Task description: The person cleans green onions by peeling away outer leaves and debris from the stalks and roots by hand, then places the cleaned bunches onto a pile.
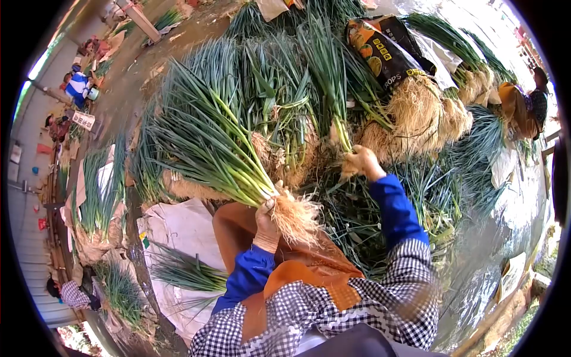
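Observation:
My left hand (267, 221) is closed round the lower stalks of a thick bunch of green onions (221, 153). The bunch leans up and to the left, its pale tangled roots (294, 219) hanging over my lap. Further forward and to the right, my right hand (361, 163) is closed on the root end of a thinner clump of green onions (338, 107), whose leaves point away from me. More green onions (270, 89) lie in a heap just beyond both hands. The fingertips of my right hand are partly hidden among the roots.
A black printed bag (380, 50) lies over onions with thick roots (416, 110). Loose leaves (357, 220) cover the ground to my right. A pale sheet (178, 232) on my left bears a small onion bundle (187, 271). People (77, 294) sit at the far left.

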Demonstrator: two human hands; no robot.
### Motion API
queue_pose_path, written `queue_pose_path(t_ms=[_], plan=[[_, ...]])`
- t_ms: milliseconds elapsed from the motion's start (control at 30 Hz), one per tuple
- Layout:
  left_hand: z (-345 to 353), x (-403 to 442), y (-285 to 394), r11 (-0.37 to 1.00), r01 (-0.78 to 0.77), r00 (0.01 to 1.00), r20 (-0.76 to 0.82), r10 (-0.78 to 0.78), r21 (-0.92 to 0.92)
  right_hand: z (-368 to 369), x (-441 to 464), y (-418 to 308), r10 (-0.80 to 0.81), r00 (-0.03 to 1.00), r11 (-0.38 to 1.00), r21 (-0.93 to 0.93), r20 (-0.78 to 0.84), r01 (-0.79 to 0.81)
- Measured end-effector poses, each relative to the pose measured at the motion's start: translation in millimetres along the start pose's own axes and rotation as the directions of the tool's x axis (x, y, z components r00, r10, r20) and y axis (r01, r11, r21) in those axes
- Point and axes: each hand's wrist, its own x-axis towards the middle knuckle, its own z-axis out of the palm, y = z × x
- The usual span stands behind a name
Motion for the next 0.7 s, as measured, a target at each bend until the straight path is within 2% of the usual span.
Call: queue_pose_path(t_ms=[33,67,100,133,167,200,233,267,300,333,367,400,433,467,500,533,567,600,633,667,700], plan=[[13,-3,-3,0.999,0.011,0.999,0.051,-0.010,-0.035,7,-14,-15,0.076,0.997,0.920,0.388,-0.016,-0.064],[13,-5,-5,0.999,0.041,0.999,0.015,-0.042,0.013,16,-29,-23,0.158,0.987,0.687,0.716,0.017,-0.122],[13,-11,-10,0.996,0.074,0.996,0.045,-0.076,0.039,31,-32,-18,0.120,0.991,0.673,0.730,0.051,-0.119],[13,-11,-16,0.992,0.104,0.991,0.080,-0.109,0.071,34,-37,-15,0.136,0.990,0.869,0.484,-0.028,-0.105],[21,-11,-26,0.988,0.150,0.982,0.107,-0.153,0.029,36,-46,-21,0.126,0.991,0.720,0.690,-0.037,-0.065],[49,-13,-36,0.986,0.167,0.984,0.056,-0.168,0.017,35,-55,-28,0.115,0.992,0.530,0.848,-0.053,-0.016],[36,-10,-47,0.976,0.215,0.976,0.016,-0.215,0.020,37,-66,-36,0.055,0.997,0.424,0.906,-0.051,0.022],[12,-7,-58,0.964,0.266,0.964,-0.031,-0.265,0.021,27,-80,-47,-0.156,0.979,0.642,0.740,-0.130,0.201],[-20,4,-70,0.937,0.348,0.938,0.027,-0.347,-0.027,40,-86,-42,-0.245,0.956,0.724,0.625,-0.163,0.292],[-40,11,-82,0.901,0.428,0.902,0.089,-0.422,-0.070,50,-83,-31,-0.519,0.822,0.730,0.379,-0.235,0.569],[-31,14,-93,0.917,0.399,0.910,-0.142,-0.390,0.033,62,-79,-18,-0.742,0.608,0.605,0.107,-0.284,0.789],[-10,13,-96,0.909,0.413,0.893,-0.218,-0.394,0.051,58,-79,-28,-0.797,0.540,0.536,0.096,-0.270,0.839],[-13,15,-99,0.915,0.397,0.901,-0.219,-0.375,0.069,55,-77,-39,-0.445,0.887,0.686,0.591,-0.121,0.424],[-18,17,-102,0.919,0.383,0.908,-0.221,-0.356,0.091,51,-75,-51,-0.084,0.968,0.510,0.844,0.239,-0.164],[-14,16,-103,0.917,0.388,0.905,-0.223,-0.361,0.092,46,-72,-59,0.109,0.968,0.393,0.885,0.226,-0.250],[-10,15,-104,0.928,0.348,0.915,-0.264,-0.305,0.135,56,-62,-51,0.171,0.985,0.639,0.760,0.009,-0.118],[-7,15,-105,0.935,0.306,0.922,-0.301,-0.243,0.181,47,-66,-64,0.183,0.981,0.863,0.488,-0.061,-0.131],[-17,18,-108,0.934,0.305,0.923,-0.300,-0.242,0.186,40,-70,-81,0.168,0.977,0.977,0.155,-0.133,-0.146],[-30,21,-112,0.939,0.296,0.919,-0.319,-0.231,0.175,52,-73,-83,0.056,0.969,0.997,-0.030,-0.241,-0.065],[-33,22,-112,0.943,0.290,0.914,-0.340,-0.223,0.161,56,-83,-88,-0.151,0.939,0.974,-0.206,-0.309,0.089],[-35,23,-114,0.938,0.315,0.903,-0.351,-0.250,0.142,59,-88,-88,-0.218,0.936,0.946,-0.296,-0.278,0.132]])
